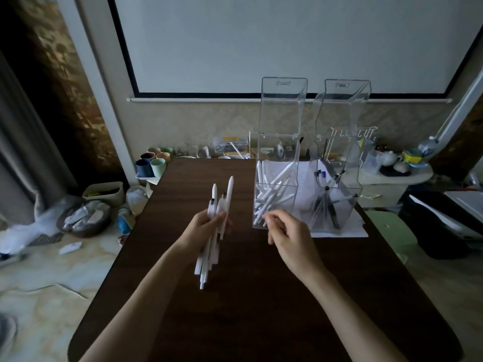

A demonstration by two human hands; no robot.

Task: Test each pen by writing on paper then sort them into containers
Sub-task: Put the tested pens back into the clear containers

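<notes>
L hand (206,226) wrapped tight round a bunch of pens (207,259) above the table (235,322), R hand (290,236) loose-curled, empty afaict, by the bin (277,113), and pens prob light, stiff, slick, so pinch one mid-barrel.

The table (235,309) is dark brown with a fine wood grain. The pens (212,232) at the centre are white, some with black bands. Right of centre are two clear bins on white paper (339,232): the left bin (277,158) is full of white, the right bin (339,163) holds black and blue. Cups (151,164) at middle left are navy, mint, brown and orange. The floor (52,283) at lower left is cream marble, veined tan.
</notes>
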